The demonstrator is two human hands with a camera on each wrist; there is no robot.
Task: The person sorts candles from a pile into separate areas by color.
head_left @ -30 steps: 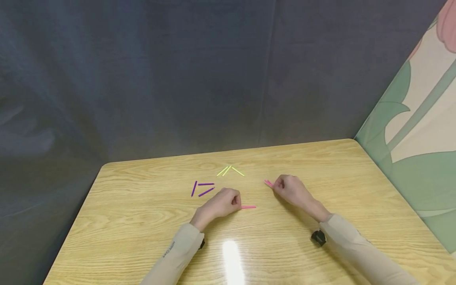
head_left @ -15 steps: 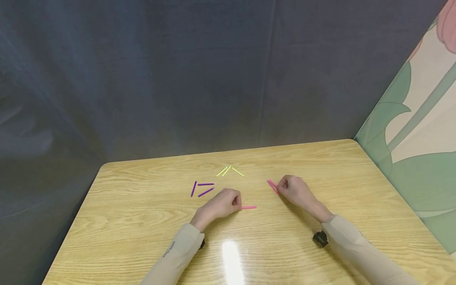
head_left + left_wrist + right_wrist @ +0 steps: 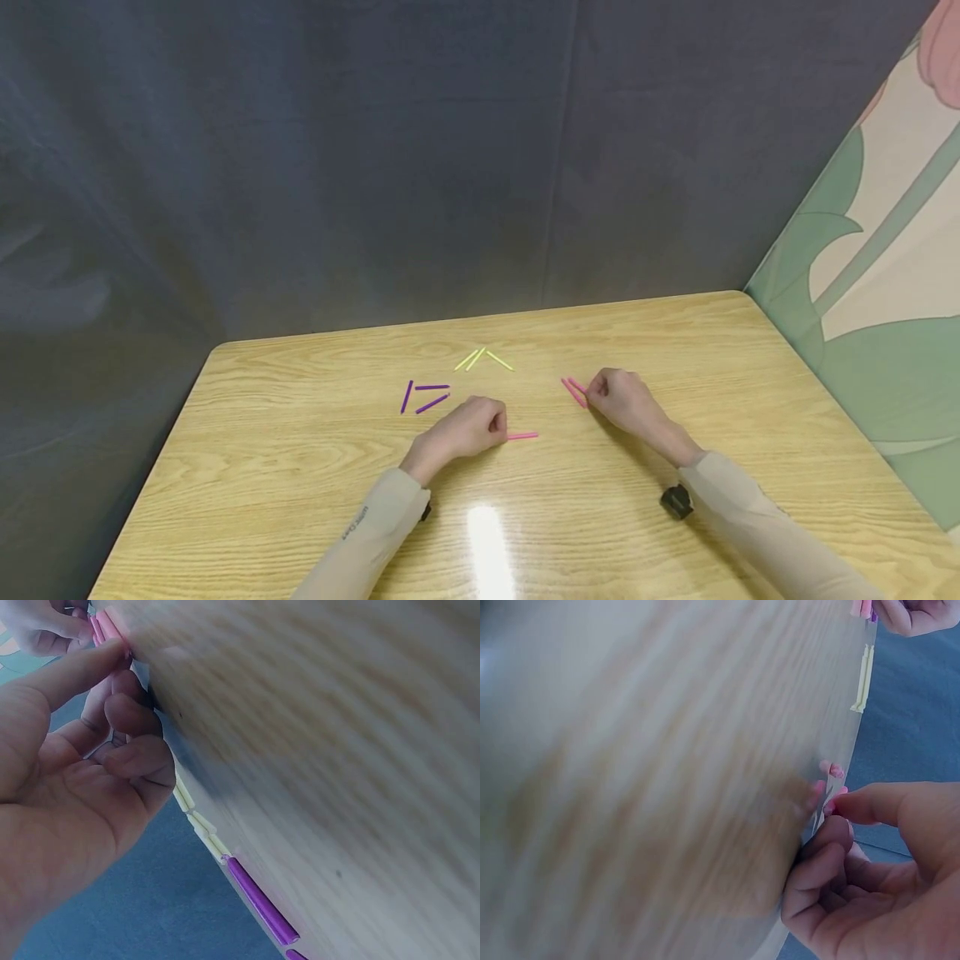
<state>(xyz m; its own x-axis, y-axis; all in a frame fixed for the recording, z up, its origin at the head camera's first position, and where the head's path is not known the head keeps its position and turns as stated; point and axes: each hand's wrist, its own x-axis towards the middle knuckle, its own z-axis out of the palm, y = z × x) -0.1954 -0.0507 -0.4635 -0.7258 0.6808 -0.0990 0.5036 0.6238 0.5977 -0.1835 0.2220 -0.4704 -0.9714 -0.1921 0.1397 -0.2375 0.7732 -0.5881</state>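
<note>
My left hand pinches one end of a thin, short pink stick lying on the wooden table, its free end pointing right. To the right, my right hand has thumb and forefinger on the end of another pink stick. Just beside it, a third pink stick lies slanted, close to the fingertips. Both hands rest low over the tabletop, with the other fingers curled in. In the right wrist view the pinched pink end shows between the thumb and forefinger.
Left of the left hand lie several purple sticks. Farther back, several yellow sticks lie in a loose fan. The wooden table ends at a dark curtain, and a flower-printed panel stands at its right.
My right hand has shifted slightly to the right. The two pink sticks by it, close together at first, now lie spread side by side. My left hand has stayed put.
</note>
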